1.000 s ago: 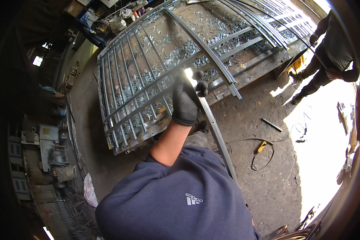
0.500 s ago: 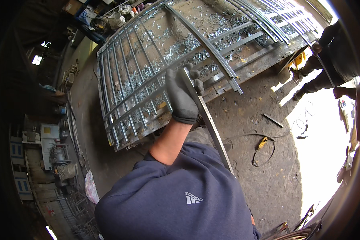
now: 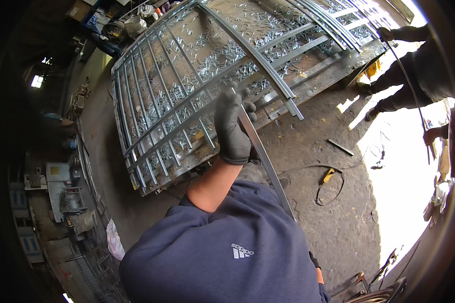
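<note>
My gloved left hand (image 3: 232, 129) grips a long grey metal strip (image 3: 263, 156) above the barred metal gate frame (image 3: 187, 91). I cannot tell what my right hand (image 3: 313, 260) is doing, low beside my blue sleeve.

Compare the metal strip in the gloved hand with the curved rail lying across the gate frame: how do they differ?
The strip is held off the floor by the gloved hand and slants down past the person's sweater; the rail lies flat on the gate frame. The strip looks nearly straight and single; the rail bows in an arc and is made of a few bars side by side. The strip looks narrower than the rail. Both are long, grey bare metal.
</note>
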The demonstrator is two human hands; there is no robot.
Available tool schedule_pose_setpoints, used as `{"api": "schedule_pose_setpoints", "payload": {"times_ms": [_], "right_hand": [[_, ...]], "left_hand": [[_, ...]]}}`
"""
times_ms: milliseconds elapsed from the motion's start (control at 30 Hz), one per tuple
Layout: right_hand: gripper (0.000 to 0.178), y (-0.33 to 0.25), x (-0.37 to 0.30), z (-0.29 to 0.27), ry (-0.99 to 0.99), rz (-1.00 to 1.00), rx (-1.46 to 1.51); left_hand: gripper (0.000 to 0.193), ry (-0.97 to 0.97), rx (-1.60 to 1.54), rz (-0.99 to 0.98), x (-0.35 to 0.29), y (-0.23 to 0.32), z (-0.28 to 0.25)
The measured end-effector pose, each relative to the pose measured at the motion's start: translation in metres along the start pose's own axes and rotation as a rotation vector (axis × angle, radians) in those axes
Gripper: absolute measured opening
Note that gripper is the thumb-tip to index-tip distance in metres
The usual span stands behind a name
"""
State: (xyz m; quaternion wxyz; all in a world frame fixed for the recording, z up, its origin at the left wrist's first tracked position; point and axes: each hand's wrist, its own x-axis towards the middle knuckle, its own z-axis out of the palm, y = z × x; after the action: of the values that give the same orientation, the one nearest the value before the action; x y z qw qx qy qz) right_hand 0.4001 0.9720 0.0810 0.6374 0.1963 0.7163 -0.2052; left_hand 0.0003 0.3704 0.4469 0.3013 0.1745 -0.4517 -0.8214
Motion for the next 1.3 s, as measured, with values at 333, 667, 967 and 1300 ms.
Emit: {"api": "schedule_pose_setpoints", "payload": {"times_ms": [333, 667, 967, 1300], "right_hand": [[0.051, -0.129, -0.032, -0.004, 0.13, -0.387, -0.125], [0.058, -0.149, -0.051, -0.006, 0.112, 0.017, 0.158], [0.071, -0.187, -0.075, -0.022, 0.149, 0.001, 0.209], [0.061, -0.241, -0.082, -0.044, 0.031, -0.397, 0.278]], "left_hand": [[0.039, -0.099, 0.15, 0.104, 0.045, -0.015, -0.009], [0.041, -0.082, 0.137, -0.026, 0.093, -0.031, -0.037], [0.039, -0.063, 0.211, 0.02, 0.125, -0.038, -0.048], [0.042, 0.02, -0.275, -0.473, 0.237, -0.117, -0.148]]}}
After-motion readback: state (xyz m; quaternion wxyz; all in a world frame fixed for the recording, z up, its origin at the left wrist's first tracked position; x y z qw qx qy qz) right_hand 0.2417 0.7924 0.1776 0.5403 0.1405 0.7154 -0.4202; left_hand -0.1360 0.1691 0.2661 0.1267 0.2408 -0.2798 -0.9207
